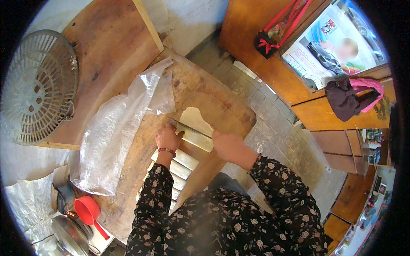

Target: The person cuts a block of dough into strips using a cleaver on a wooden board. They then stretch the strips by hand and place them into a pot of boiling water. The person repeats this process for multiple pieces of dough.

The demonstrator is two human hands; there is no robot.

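A flat sheet of pale dough [194, 116] lies on the wooden work surface [211, 96], with a knife [192, 128] across it. My right hand [232, 148] grips the knife at its near right end; the handle is hidden in the fist. The blade stands edge down and runs to the upper left. Beside its far end, my left hand [168, 137] rests over the left edge of the dough, thumb spread from the fingers. A beaded bracelet [167, 151] circles the wrist. Several cut dough strips [181, 169] lie in a row below, partly covered by my left sleeve.
Clear plastic sheeting [112, 140] spreads left of the dough. A round plastic basket [40, 86] leans at the far left. Near the lower left are a red ladle [87, 209] and a lidded pan [69, 235]. Wooden cabinets [253, 41] stand beyond the tiled floor [269, 121].
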